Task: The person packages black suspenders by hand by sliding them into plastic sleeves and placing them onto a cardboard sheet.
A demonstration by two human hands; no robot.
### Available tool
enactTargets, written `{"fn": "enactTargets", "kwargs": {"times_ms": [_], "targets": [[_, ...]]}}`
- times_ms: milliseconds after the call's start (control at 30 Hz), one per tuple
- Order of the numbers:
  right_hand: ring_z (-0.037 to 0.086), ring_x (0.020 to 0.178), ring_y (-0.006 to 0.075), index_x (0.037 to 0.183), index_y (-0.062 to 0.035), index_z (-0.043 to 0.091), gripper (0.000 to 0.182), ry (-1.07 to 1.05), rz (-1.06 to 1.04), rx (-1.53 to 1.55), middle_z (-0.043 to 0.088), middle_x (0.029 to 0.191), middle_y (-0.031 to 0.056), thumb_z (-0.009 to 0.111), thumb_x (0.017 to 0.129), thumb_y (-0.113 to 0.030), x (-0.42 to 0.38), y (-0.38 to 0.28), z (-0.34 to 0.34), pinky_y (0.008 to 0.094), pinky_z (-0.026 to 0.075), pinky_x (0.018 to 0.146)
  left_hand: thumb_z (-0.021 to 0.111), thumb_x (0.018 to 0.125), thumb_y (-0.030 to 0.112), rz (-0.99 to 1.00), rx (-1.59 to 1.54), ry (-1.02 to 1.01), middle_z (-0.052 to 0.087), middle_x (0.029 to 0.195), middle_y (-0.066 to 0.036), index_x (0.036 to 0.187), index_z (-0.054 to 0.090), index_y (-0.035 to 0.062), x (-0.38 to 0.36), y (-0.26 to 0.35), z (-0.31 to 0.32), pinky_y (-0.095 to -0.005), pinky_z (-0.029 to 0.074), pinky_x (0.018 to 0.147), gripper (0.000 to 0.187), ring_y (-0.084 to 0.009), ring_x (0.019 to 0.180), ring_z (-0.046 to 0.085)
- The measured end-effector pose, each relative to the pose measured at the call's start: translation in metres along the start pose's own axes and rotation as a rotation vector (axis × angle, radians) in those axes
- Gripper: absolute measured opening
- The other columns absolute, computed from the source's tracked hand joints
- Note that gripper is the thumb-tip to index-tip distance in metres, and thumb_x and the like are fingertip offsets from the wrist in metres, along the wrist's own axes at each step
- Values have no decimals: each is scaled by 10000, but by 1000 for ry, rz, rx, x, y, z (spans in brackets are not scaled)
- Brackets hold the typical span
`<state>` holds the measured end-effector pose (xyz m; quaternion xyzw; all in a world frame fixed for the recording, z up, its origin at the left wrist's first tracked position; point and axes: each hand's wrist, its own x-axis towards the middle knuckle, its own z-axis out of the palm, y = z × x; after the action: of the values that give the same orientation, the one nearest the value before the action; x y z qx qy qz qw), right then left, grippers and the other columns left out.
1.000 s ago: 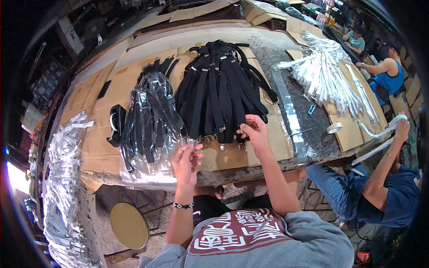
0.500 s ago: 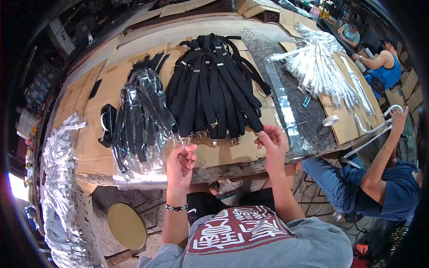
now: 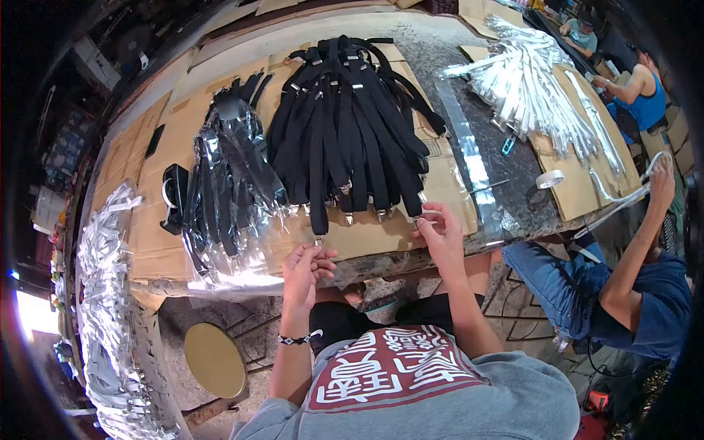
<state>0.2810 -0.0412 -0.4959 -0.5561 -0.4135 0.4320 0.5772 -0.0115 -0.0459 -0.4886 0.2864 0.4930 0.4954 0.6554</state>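
Observation:
A fan of black straps with metal clips (image 3: 352, 125) lies on cardboard (image 3: 381, 235) over the table. My left hand (image 3: 306, 265) pinches the clip end of one strap (image 3: 317, 183) at the table's near edge. My right hand (image 3: 438, 231) grips the clip end of another strap (image 3: 402, 172) at the pile's right side. Both held straps run back into the pile.
Black straps in clear bags (image 3: 227, 191) lie left of the pile, with a tape dispenser (image 3: 174, 198) beside them. White bagged straps (image 3: 535, 95) cover the right side, near a tape roll (image 3: 548, 179). A person in blue (image 3: 631, 293) works at my right. A stool (image 3: 214, 359) stands below.
Both hands have drawn toward the near edge, each pulling a strap's clip end out of the pile. The view has shifted, so the pile appears higher up.

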Motion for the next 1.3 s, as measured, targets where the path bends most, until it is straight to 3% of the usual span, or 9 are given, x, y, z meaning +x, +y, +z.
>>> {"fn": "enactTargets", "kwargs": {"times_ms": [233,300,400,600,700,833,967,1067,1300], "targets": [[717,704,272,1094,-34,669,218,139,-68,-422,739,932,170,648,920,-163,-14,-23,-15,375,557,681,568,1035,274,8,13,56,718,1001,-187,1113,592,3,6,12,17,-280,558,605,283,-198,753,701],[699,691,189,1034,9,685,194,87,-79,-551,719,843,139,662,920,-147,-18,-32,-31,326,541,648,559,1042,303,10,1,87,718,991,-176,1123,602,5,9,13,19,-280,552,597,312,-195,750,702],[713,756,353,966,-14,702,182,253,-184,-625,718,890,205,638,917,-178,-26,-31,-60,417,556,708,545,1051,341,4,42,54,712,920,-140,1204,592,1,9,16,23,-264,517,560,376,-176,683,669],[713,882,376,969,14,709,301,428,245,-1067,722,927,223,613,910,-265,-46,-27,-142,449,552,794,672,986,203,1,-110,110,723,922,-116,1025,571,104,17,7,15,-240,494,556,147,-169,655,664],[708,913,383,1005,28,712,358,391,175,-906,714,940,248,598,904,-296,-57,26,-180,438,554,817,672,982,190,-2,-29,89,734,977,-138,1045,562,108,14,13,19,-235,495,557,150,-175,710,700],[689,970,247,1129,81,666,398,309,198,-330,733,1021,147,697,891,-237,-65,59,-176,371,523,896,681,957,155,19,94,27,736,1043,-166,1062,544,98,12,17,23,-219,487,546,182,-164,688,705],[618,891,113,1128,21,668,322,278,294,-104,679,937,13,715,915,-216,-60,42,-170,276,481,794,665,967,169,29,97,21,737,1057,-166,1096,553,87,12,17,22,-218,491,544,190,-154,657,692],[592,792,81,1044,-16,675,235,264,260,-160,651,825,-14,714,921,-213,-60,51,-175,261,459,715,642,988,189,33,105,16,737,1063,-161,1137,556,73,6,22,31,-217,490,544,207,-152,652,688],[584,691,60,1172,-29,623,277,336,86,-1,664,806,4,688,913,-99,-80,-41,-184,224,445,584,617,1008,196,89,77,-9,730,1073,-158,1203,527,66,3,21,26,-225,490,583,251,-166,696,693]]}}
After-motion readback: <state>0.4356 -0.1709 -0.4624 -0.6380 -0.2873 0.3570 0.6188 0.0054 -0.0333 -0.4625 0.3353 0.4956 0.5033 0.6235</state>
